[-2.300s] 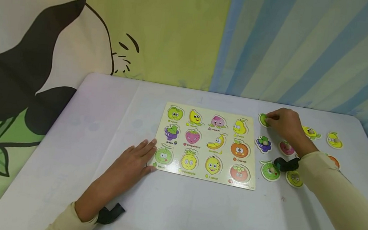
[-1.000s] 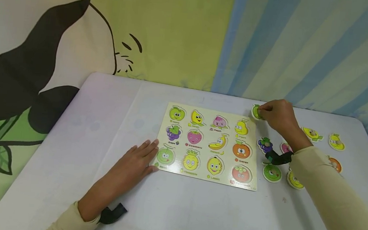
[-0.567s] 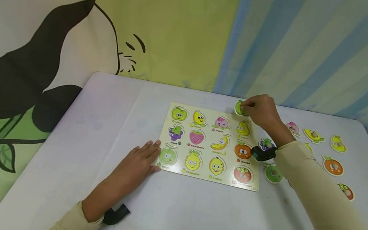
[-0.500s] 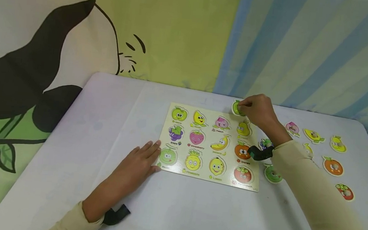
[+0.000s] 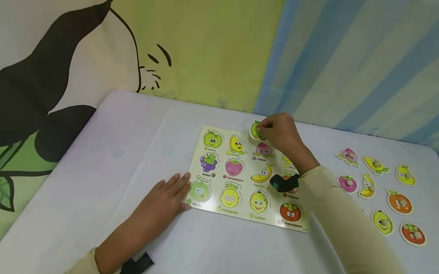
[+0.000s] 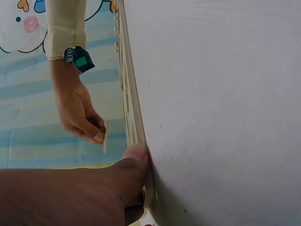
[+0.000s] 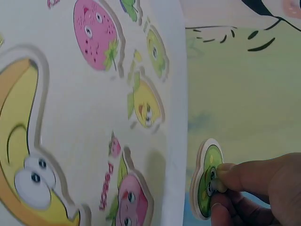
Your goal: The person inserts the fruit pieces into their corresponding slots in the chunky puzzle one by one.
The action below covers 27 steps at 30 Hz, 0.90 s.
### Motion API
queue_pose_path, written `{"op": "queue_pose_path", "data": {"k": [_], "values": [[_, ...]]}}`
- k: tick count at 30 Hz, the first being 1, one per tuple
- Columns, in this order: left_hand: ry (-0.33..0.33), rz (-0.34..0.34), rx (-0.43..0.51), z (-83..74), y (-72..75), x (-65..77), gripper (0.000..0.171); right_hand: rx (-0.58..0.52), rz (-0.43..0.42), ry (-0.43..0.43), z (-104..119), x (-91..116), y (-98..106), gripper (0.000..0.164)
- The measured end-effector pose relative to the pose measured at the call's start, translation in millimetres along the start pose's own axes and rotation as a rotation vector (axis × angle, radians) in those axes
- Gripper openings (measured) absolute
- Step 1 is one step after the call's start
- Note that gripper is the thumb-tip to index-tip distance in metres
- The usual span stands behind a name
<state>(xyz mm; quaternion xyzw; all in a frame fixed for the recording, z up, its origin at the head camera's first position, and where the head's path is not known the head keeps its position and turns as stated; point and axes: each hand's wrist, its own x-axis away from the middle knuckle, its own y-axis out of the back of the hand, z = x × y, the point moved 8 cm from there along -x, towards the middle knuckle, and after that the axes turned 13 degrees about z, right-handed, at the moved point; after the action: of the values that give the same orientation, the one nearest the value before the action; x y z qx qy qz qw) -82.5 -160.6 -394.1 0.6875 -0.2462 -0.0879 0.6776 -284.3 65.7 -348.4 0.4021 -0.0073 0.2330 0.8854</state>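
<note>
My right hand point(image 5: 282, 134) pinches a green apple puzzle piece point(image 7: 205, 188) by its small knob, held above the back edge of the puzzle board point(image 5: 274, 222) near the printed peach. In the right wrist view the piece is tilted, apart from the board. At the board's left edge lies my left hand point(image 5: 164, 202), fingers straight and touching the border by the melon picture. The left wrist view shows its thumb point(image 6: 136, 155) against the board's edge. Printed fruit recesses fill the board, among them an apple point(image 5: 213, 139) at the far left corner; the right arm covers part of the right column.
Several knobbed fruit pieces lie on the white table to the right, including a peach piece point(image 5: 348, 156), an orange piece point(image 5: 399, 202), a lemon piece point(image 5: 382, 222) and a persimmon piece point(image 5: 413, 234). A patterned backdrop point(image 5: 212, 40) rises behind the table's far edge.
My right hand has lifted the apple piece from the loose pieces and carried it left, past the pear picture, to above the board's back edge. The left hand has stayed at the board.
</note>
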Motion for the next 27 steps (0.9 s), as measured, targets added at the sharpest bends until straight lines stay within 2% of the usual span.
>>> {"op": "queue_pose_path", "data": {"k": [6,20,27], "values": [[-0.015,-0.04,0.006,0.6,6.5,4.4,0.059,0.021,0.029,0.041,19.9,-6.0,-13.9,0.015],[-0.024,-0.043,0.011,-0.1,7.9,3.9,0.059,0.043,0.125,0.078,59.9,-31.1,-58.4,0.013],[-0.027,-0.049,0.021,-2.8,7.8,3.6,0.058,0.044,0.13,0.07,66.5,-39.2,-71.5,0.012]]}}
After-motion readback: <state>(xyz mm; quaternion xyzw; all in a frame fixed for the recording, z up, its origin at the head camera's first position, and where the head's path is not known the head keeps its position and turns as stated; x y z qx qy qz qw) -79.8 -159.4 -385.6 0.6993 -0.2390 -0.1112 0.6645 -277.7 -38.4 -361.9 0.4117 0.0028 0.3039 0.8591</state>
